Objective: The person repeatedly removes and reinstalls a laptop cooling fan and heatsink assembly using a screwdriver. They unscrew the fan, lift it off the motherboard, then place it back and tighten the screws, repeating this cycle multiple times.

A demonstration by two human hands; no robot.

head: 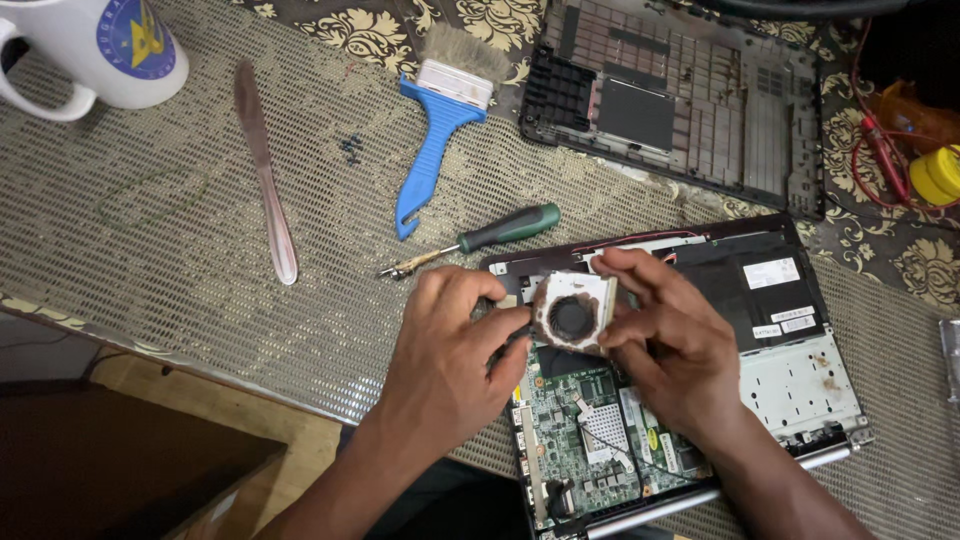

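Left hand (pixel 455 345) closed on the left edge of a small fan (pixel 573 313), thumb and fingertips pinching its dusty pale housing. Right hand (pixel 665 335) gripping the fan's right side, fingers curled over the top edge, thumb low against the rim. Fan held between both hands, tilted toward the camera, dark round opening in its middle, brown grime around the rim.

Directly under the hands, an opened laptop (pixel 780 330) lying on the counter (pixel 150 260), lid side down. Below the fan, a green circuit board (pixel 580 430) exposed, with chips and thin wires. To the right of the right hand, a black panel with white stickers, and a pale metal plate nearer the hinge.

Just above the left hand, a screwdriver (pixel 480 238) with a dark green handle, tip pointing left, lying close to the laptop's corner. Further up, a blue-handled brush (pixel 440 130) with pale bristles, handle pointing down toward the hands. Beside the brush, a few small dark screws (pixel 350 148). Left of those, a table knife (pixel 265 170) lying lengthwise, well apart from the hands. At the far top left, a white mug (pixel 95 50) with a blue and yellow round emblem.

Above the right hand, a detached black laptop cover (pixel 680 100), inner ribs facing up. At the far right, red wires (pixel 880 140) and a yellow round object (pixel 938 175).
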